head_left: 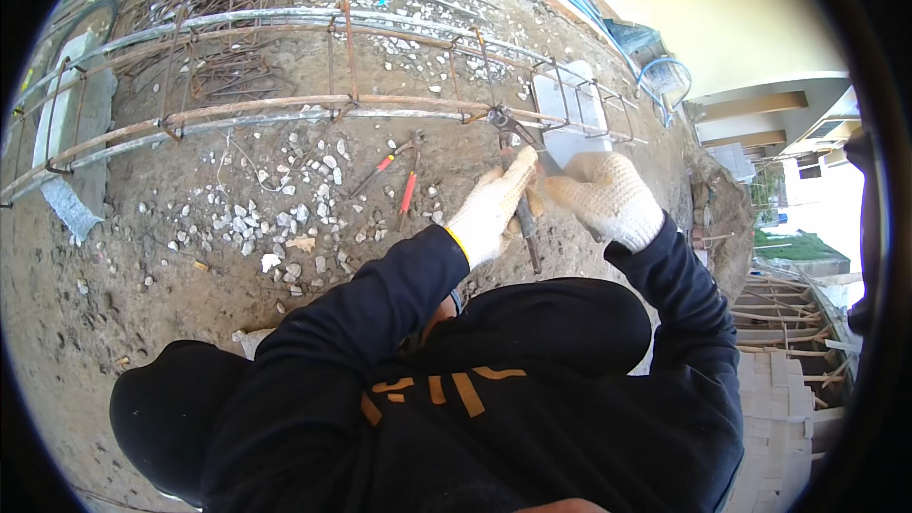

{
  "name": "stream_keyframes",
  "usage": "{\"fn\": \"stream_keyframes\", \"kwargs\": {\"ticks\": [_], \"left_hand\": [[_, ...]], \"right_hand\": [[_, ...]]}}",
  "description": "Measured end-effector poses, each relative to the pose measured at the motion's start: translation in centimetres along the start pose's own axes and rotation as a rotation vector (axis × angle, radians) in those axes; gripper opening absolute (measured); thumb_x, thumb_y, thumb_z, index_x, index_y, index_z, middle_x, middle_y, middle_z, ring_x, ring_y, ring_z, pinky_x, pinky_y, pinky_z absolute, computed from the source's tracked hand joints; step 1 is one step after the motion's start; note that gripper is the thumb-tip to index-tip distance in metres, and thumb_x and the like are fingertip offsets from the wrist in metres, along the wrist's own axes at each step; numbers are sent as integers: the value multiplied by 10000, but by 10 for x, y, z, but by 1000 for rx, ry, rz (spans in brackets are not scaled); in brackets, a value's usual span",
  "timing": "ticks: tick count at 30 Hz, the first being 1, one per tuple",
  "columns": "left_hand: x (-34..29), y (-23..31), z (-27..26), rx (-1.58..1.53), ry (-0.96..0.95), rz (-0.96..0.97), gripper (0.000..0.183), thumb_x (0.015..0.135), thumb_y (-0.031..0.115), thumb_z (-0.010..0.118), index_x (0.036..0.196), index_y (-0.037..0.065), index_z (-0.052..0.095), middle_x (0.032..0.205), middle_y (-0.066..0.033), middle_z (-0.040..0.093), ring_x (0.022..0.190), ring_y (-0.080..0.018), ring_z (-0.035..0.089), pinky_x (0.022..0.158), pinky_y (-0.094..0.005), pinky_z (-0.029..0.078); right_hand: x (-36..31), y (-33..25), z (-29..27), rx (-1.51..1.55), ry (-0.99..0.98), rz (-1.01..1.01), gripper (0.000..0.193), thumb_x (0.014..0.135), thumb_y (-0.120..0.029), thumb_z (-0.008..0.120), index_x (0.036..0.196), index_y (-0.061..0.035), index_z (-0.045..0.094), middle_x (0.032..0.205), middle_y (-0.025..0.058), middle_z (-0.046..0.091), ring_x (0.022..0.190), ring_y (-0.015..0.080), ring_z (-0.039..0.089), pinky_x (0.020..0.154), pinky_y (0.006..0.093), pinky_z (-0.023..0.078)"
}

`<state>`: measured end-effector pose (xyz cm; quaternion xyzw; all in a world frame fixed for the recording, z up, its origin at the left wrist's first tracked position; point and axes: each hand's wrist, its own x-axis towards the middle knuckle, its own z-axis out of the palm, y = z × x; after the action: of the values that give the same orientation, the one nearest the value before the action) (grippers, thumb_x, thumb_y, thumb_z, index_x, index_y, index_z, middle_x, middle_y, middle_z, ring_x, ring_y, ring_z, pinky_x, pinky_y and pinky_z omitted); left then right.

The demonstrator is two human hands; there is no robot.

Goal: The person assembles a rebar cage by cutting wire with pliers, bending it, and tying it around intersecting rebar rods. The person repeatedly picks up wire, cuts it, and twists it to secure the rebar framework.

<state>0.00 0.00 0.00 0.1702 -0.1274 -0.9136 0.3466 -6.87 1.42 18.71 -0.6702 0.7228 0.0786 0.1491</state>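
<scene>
My left hand [495,206], in a white knit glove, is closed around one handle of a pair of long-handled cutters [530,233]. My right hand [610,195], gloved the same way, grips the other handle. The two handles spread apart toward me. At the far end, the tool's head meets the near lower bar of a long rebar cage [399,101]; whether its jaws close on the bar or on a tie there cannot be made out. Pliers with red handles [408,192] lie on the dirt, left of my left hand.
The cage spans left to right, over a pale block [65,123] at the left and a white slab [568,100] at the right. Bent steel pieces [223,33] lie behind it. Gravel [249,225] is scattered nearby. Blue hose [665,76] lies by the wall.
</scene>
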Motion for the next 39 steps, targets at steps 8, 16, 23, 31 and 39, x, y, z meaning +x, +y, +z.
{"fn": "stream_keyframes", "kwargs": {"ticks": [8,16,23,31,39], "left_hand": [[0,5,-2,3,-17,20,493,934,614,589,988,124,603,644,-51,616,418,-119,475,372,-265,298],[-5,15,3,-99,-95,-92,433,955,535,614,1046,112,640,858,-4,662,703,-108,632,553,-251,520],[-2,3,-1,258,-31,142,619,948,664,509,1017,72,674,772,-78,651,719,-146,624,627,-315,462],[3,29,-14,855,177,398,659,876,581,658,1152,-17,630,874,-175,704,782,-226,684,773,-362,516],[14,19,-12,180,101,228,548,921,326,714,1336,26,520,1073,-77,664,916,-212,660,840,-363,535]], "right_hand": [[-1,-10,0,111,29,21,465,885,-417,716,714,13,667,546,137,552,492,195,575,493,369,442],[-1,7,22,802,-181,202,392,948,-413,675,1039,-32,657,772,64,680,622,140,635,519,298,499],[-18,17,34,1407,-399,459,454,982,-511,563,1172,-99,573,991,158,673,644,238,630,549,356,526],[-13,44,36,1356,-477,509,342,949,-436,632,1060,-120,568,770,83,566,469,128,456,370,249,319],[-5,49,21,-535,47,51,340,818,-296,698,938,3,588,730,196,664,667,315,690,582,411,534]]}}
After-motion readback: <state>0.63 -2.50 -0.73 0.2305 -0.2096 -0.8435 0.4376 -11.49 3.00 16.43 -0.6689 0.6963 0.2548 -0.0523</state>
